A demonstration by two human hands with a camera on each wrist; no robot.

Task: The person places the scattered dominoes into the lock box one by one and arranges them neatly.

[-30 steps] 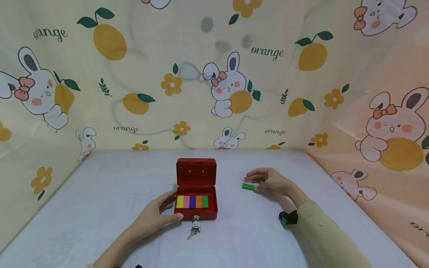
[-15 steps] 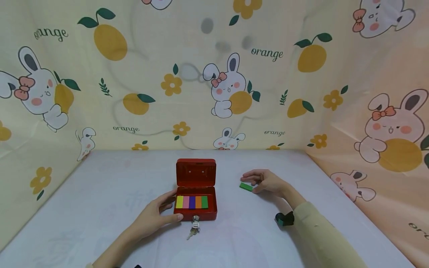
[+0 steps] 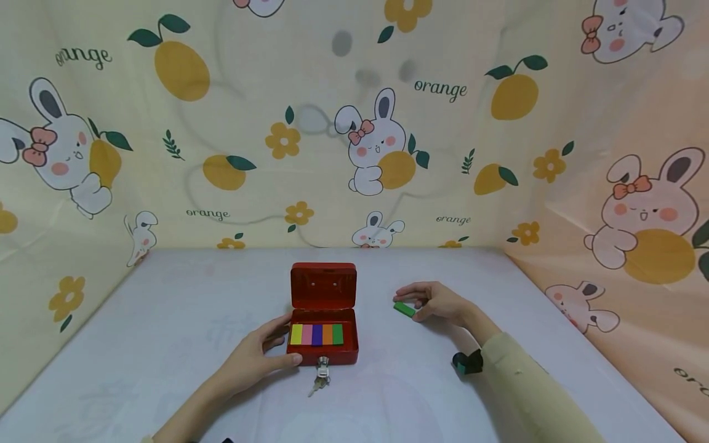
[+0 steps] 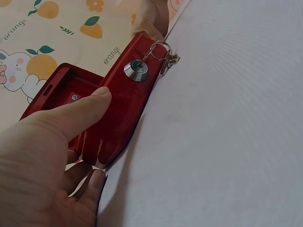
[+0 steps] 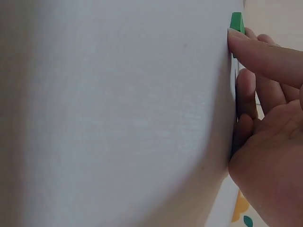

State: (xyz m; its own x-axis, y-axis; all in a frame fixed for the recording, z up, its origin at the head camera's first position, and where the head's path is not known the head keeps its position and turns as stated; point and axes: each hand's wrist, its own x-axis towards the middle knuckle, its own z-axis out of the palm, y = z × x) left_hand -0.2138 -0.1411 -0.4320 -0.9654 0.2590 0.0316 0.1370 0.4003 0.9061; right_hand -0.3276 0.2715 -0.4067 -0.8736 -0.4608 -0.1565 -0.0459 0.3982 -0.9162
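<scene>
A small red metal cash box (image 3: 346, 357) stands on the white table with its lid (image 3: 324, 283) raised. Inside lies a row of yellow, pink, purple, orange and green blocks (image 3: 317, 335). Keys (image 3: 319, 384) hang from the lock (image 4: 136, 71) at the front. My left hand (image 3: 256, 355) grips the box's left front corner, thumb on the front wall and fingers at the side. To the right of the box, my right hand (image 3: 443, 304) pinches a green block (image 3: 404, 309) low at the table surface. The right wrist view shows the thumb against this block (image 5: 237, 22), partly hiding it.
A white table (image 3: 388, 394) spreads around the box. Behind and at both sides hangs a cloth (image 3: 332, 203) printed with rabbits and oranges. A black wrist device (image 3: 468, 362) sits by the right forearm, over the table.
My right hand has moved slightly left toward the box with the green block, which has turned a little. My left hand and the box have stayed in place.
</scene>
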